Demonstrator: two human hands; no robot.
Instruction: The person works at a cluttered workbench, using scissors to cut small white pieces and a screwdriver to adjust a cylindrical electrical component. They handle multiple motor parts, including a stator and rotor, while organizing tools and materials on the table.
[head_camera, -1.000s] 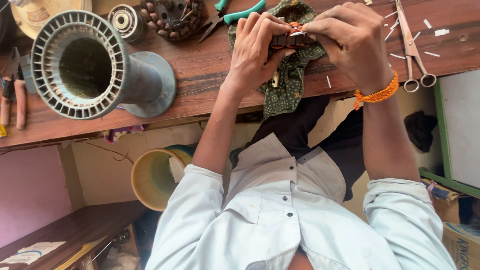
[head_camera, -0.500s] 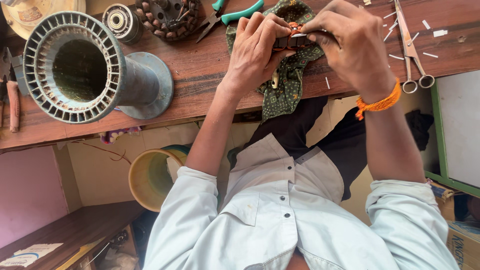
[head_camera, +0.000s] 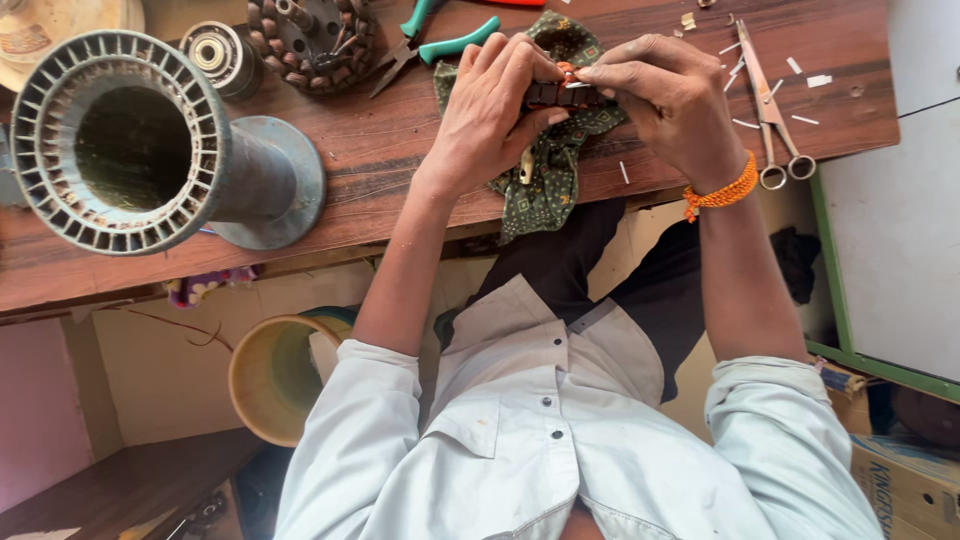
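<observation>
Your hands met over the far edge of the bench (head_camera: 400, 160), both clenched on the same small part. Your left hand (head_camera: 490, 115) gripped the small dark block (head_camera: 560, 95) from one side, thumb under it and fingers curled over the top. Your right hand (head_camera: 670, 100), with an orange beaded band (head_camera: 722, 190) at the wrist, pinched it from the other side with the fingertips.

The block looked short and dark brown, ribbed or slotted along its length, with a bit of orange and pale material showing at its top edge. Most of it was hidden by your fingers, so its full shape could not be told. You held it just above a green patterned cloth (head_camera: 545, 190) that lay on the bench and hung over its near edge.

Beside your right hand lay a pair of metal scissors (head_camera: 775, 120), with small pale slips scattered around them. Green-handled pliers (head_camera: 440, 40) lay just beyond your left hand, next to a round wound stator (head_camera: 310, 40) and a small bearing (head_camera: 215, 55). Well to the left stood a large grey slotted motor housing (head_camera: 150, 140) on its side.
</observation>
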